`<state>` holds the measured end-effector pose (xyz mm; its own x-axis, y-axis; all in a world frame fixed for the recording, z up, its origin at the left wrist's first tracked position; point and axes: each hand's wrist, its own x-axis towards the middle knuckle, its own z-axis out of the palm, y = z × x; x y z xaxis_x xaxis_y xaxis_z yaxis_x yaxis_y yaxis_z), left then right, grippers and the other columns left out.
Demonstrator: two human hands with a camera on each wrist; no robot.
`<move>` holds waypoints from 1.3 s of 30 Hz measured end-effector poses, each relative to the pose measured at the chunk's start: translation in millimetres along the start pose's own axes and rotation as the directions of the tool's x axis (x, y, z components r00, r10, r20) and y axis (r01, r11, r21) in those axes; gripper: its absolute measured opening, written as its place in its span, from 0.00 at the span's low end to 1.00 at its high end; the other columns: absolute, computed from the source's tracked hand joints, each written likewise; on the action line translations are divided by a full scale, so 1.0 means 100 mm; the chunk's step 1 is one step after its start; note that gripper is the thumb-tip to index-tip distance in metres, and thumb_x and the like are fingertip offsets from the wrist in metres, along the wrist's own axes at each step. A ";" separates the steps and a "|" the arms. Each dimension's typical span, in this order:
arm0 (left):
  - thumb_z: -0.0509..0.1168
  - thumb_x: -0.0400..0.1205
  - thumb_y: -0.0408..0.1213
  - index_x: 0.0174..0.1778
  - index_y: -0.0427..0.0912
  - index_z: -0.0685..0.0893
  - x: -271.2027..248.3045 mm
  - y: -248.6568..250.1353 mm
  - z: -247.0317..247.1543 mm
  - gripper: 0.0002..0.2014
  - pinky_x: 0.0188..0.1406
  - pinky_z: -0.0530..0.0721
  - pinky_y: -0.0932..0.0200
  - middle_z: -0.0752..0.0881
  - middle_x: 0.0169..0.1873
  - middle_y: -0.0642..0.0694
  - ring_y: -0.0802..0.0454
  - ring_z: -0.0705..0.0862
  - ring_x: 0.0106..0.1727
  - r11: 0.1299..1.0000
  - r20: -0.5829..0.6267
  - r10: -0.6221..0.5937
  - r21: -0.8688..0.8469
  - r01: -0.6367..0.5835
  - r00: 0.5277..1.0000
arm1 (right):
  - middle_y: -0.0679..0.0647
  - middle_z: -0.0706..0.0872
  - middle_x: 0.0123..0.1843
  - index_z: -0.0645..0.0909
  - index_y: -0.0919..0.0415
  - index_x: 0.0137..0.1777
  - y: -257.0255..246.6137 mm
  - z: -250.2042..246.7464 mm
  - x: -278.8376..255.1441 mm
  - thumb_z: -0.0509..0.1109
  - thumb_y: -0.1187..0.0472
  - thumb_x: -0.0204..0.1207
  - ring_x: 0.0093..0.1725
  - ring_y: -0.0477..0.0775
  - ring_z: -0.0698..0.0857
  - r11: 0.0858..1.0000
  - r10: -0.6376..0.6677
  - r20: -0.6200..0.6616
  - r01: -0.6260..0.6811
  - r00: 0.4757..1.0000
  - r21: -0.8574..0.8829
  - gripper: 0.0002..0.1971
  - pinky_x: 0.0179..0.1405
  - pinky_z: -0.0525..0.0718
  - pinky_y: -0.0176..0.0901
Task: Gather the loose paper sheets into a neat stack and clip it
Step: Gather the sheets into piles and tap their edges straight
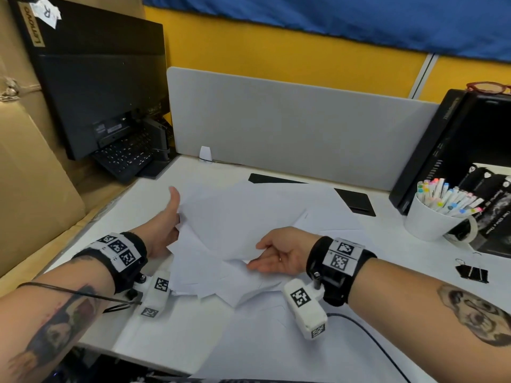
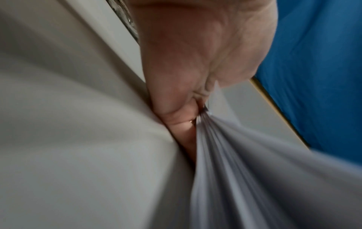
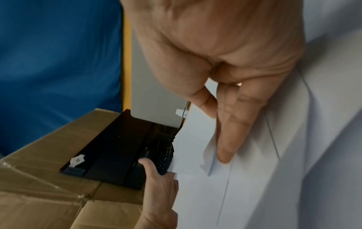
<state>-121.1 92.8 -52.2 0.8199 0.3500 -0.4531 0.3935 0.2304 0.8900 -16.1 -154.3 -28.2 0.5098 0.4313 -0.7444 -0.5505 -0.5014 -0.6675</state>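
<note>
Several loose white paper sheets point(image 1: 235, 225) lie in an untidy, overlapping pile at the middle of the desk. My left hand point(image 1: 172, 230) holds the pile's left edge, thumb up and fingers hidden behind the paper. In the left wrist view the sheets point(image 2: 245, 155) bunch together into the fork of that hand point(image 2: 188, 117). My right hand point(image 1: 255, 257) pinches the near right edge; its fingers point(image 3: 229, 131) lie straight along the sheets point(image 3: 254, 170) with the thumb on the other side. A black binder clip point(image 1: 471, 273) lies on the desk to the right, untouched.
A white cup of markers point(image 1: 431, 217) and a tape roll point(image 1: 461, 233) stand at the right, with a black box point(image 1: 456, 150) behind. A monitor point(image 1: 102, 92), keyboard point(image 1: 124, 156) and cardboard boxes point(image 1: 33, 189) fill the left. A grey divider point(image 1: 290, 125) bounds the back.
</note>
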 end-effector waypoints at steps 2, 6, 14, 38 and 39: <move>0.70 0.68 0.78 0.80 0.51 0.74 -0.05 0.03 0.04 0.49 0.84 0.69 0.36 0.86 0.71 0.35 0.38 0.82 0.76 1.000 0.038 0.020 -0.002 -0.020 0.999 | 0.67 0.93 0.44 0.78 0.70 0.64 0.00 0.07 0.00 0.64 0.60 0.87 0.36 0.59 0.94 0.992 0.040 0.060 -0.033 0.997 -0.121 0.14 0.20 0.87 0.40; 0.89 0.61 0.39 0.70 0.34 0.86 0.05 -0.06 -0.02 0.40 0.58 0.91 0.40 0.93 0.59 0.35 0.36 0.93 0.56 0.987 0.072 0.020 0.155 -0.031 0.997 | 0.60 0.93 0.39 0.83 0.64 0.46 -0.14 -0.05 0.02 0.74 0.40 0.77 0.33 0.55 0.92 0.912 -0.039 0.011 0.040 0.999 -0.408 0.23 0.21 0.82 0.36; 0.92 0.54 0.37 0.68 0.35 0.87 0.13 -0.09 -0.09 0.44 0.50 0.94 0.44 0.92 0.60 0.34 0.34 0.92 0.59 0.992 0.149 0.044 0.114 -0.062 0.988 | 0.56 0.79 0.47 0.76 0.62 0.54 -0.58 -0.98 0.18 0.79 0.53 0.76 0.33 0.56 0.77 0.902 -0.224 -0.430 0.019 0.874 -0.431 0.18 0.34 0.80 0.44; 0.50 0.60 0.91 0.73 0.45 0.84 0.08 0.02 -0.16 0.61 0.52 0.92 0.42 0.92 0.58 0.40 0.37 0.93 0.52 0.929 0.192 -0.068 -0.347 0.132 0.979 | 0.57 0.87 0.58 0.82 0.58 0.72 -1.35 -1.11 0.73 0.79 0.66 0.75 0.61 0.61 0.87 0.493 -0.705 -0.183 0.288 0.685 -0.821 0.25 0.68 0.81 0.48; 0.51 0.61 0.91 0.73 0.44 0.84 0.08 0.03 -0.18 0.61 0.51 0.92 0.42 0.91 0.56 0.40 0.37 0.92 0.50 0.933 0.187 -0.076 -0.332 0.136 0.979 | 0.56 0.87 0.55 0.82 0.57 0.72 -1.38 -1.13 0.75 0.79 0.66 0.75 0.59 0.60 0.87 0.490 -0.707 -0.172 0.300 0.686 -0.818 0.25 0.67 0.81 0.47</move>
<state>-120.8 112.1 -54.5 0.8507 0.1551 -0.5022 0.3410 0.5641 0.7520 172.8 -137.9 9.8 0.8524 0.5217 -0.0351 0.4247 -0.7299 -0.5357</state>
